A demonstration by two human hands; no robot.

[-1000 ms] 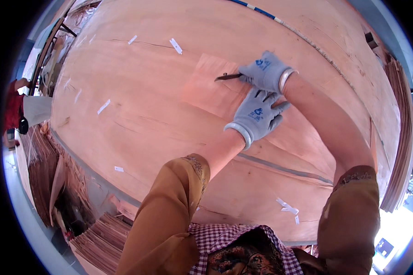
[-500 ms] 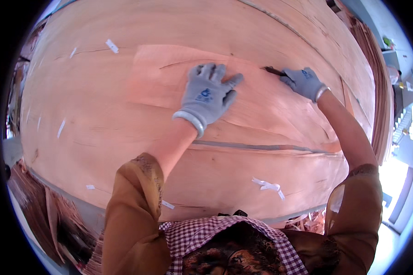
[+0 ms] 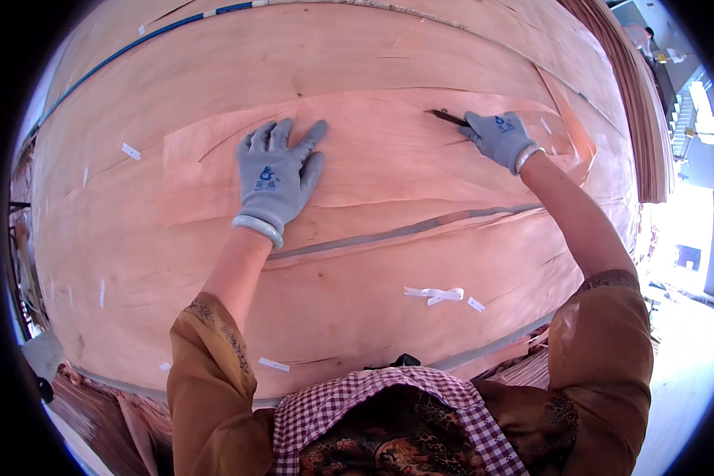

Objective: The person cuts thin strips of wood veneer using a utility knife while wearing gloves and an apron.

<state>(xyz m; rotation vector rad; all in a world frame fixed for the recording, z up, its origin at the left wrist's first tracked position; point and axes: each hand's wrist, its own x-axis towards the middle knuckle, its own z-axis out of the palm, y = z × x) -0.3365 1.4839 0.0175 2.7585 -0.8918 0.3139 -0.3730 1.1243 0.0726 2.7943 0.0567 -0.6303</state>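
Observation:
My gloved left hand (image 3: 274, 178) lies with fingers spread on a thin pinkish veneer piece (image 3: 373, 135), toward its left part. My gloved right hand (image 3: 496, 139) grips a dark cutting knife (image 3: 444, 116), its tip pointing left over the same piece, near the upper edge. The piece rests on a large veneer sheet (image 3: 317, 301) with small cracks and white tape bits (image 3: 131, 151). A long grey gap (image 3: 389, 236) runs below the piece, and a folded veneer strip (image 3: 579, 147) sticks up at its right end.
A blue-and-white rod (image 3: 174, 28) and thinner strip curve across the back. Stacked veneer stands at the right (image 3: 646, 151) and lower left (image 3: 107, 412). A person (image 3: 650, 44) is small at the far upper right, near a bright floor area (image 3: 690, 341).
My hands, crossed close together a second ago, have separated: the left lies farther left, the right with the knife is toward the piece's right end. The view has shifted too.

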